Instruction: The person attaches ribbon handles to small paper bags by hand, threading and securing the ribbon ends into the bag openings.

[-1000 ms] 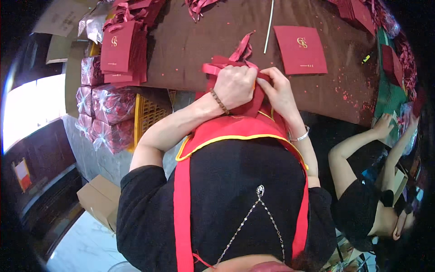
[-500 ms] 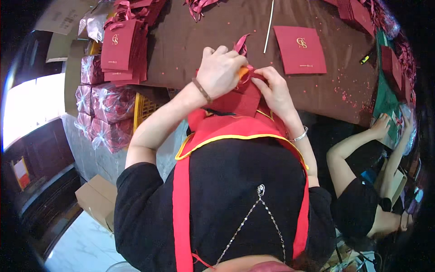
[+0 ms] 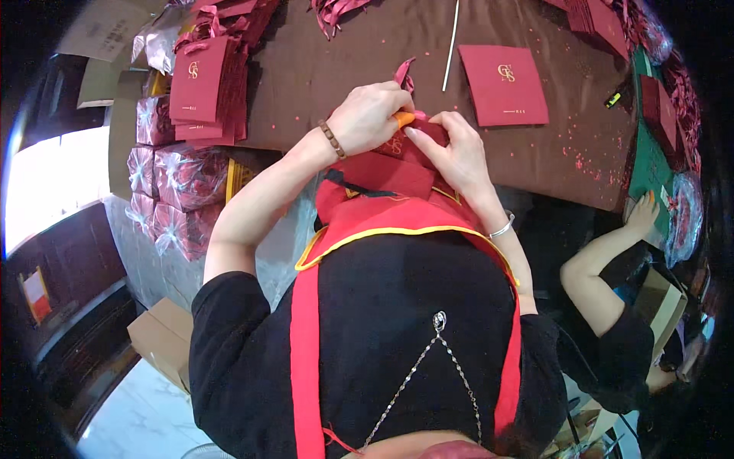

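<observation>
A dark red paper gift bag [image 3: 407, 170] lies at the table's near edge, against my red apron [image 3: 382, 213]. My left hand [image 3: 371, 118] is closed in a pinch at the bag's upper edge, an orange covering on one fingertip. Opposite it, my right hand [image 3: 460, 151] grips the bag's right side, its thumb pressed on the front and fingers curled over the top. A dark red ribbon [image 3: 405, 74] sticks up beyond my left hand. My fingers partly cover the bag's top.
Flat red bag [image 3: 505, 84] and a white stick [image 3: 451, 46] lie on the brown-covered table [image 3: 344, 53]. Stacked red bags [image 3: 200, 84] stand at left, above plastic-wrapped bundles [image 3: 187, 176]. A co-worker's hand [image 3: 642, 214] is at right, near a green surface. A cardboard box [image 3: 162, 340] sits on the floor.
My left hand has turned flatter over the bag's top. My right thumb has moved inward onto the bag's front, which shows more now. The co-worker's arms have shifted at right.
</observation>
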`<state>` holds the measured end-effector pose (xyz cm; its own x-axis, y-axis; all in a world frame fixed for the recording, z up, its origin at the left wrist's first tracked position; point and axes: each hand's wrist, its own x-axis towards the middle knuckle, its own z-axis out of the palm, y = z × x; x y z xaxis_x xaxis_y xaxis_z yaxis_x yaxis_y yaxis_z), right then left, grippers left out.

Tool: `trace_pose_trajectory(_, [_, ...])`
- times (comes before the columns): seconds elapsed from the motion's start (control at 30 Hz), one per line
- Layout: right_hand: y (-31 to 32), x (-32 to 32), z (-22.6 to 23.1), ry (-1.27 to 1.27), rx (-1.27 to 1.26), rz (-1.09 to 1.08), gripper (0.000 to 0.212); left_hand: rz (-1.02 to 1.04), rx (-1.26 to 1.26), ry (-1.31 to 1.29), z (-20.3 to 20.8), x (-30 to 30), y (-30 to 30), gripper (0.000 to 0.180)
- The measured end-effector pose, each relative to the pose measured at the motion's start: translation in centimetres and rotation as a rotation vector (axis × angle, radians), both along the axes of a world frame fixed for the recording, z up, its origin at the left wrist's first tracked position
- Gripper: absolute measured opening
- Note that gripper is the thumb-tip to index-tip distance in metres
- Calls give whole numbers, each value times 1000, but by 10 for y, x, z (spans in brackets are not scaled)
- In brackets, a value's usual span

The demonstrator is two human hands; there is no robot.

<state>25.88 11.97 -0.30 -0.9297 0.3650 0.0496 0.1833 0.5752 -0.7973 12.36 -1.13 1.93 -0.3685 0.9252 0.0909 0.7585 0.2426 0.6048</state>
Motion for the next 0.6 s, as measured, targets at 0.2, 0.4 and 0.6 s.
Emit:
trace_pose_trajectory(0.2, [-7, -2, 4, -11, 187, -48, 34, 18, -73, -28, 4, 0, 3, 15])
trace_pose_trajectory(0.4, [-7, -1, -5, 14, 209, -51, 30, 22, -133, -85, -2, -6, 5, 17])
trace_pose_trajectory(0.6, [-3, 2, -9, 153, 120, 58, 23, -87, -269, -301, 9, -22, 13, 22])
